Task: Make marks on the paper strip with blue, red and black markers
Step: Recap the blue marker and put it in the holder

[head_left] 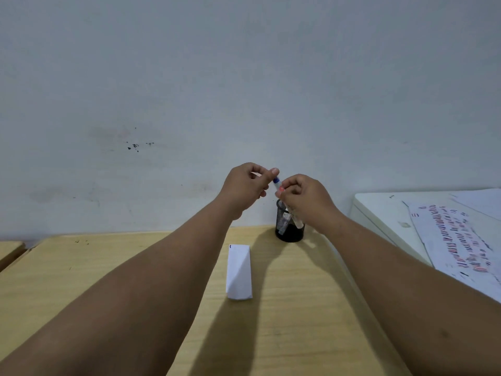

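A white paper strip (239,271) lies on the wooden desk (292,308), with a small dark mark at its far left corner. Behind it stands a black mesh pen cup (289,230) holding white-bodied markers. Both hands are raised just above the cup. My left hand (245,187) pinches the blue end of a marker (276,181) between thumb and fingers. My right hand (305,198) curls round a marker with a red end (281,188), whose white body slants down into the cup. The black marker cannot be made out.
A pale wall rises directly behind the desk. At the right stands a white cabinet (379,213) with a sheet of paper (455,245) covered in red, blue and black marks. Another desk edge (10,252) shows at the far left.
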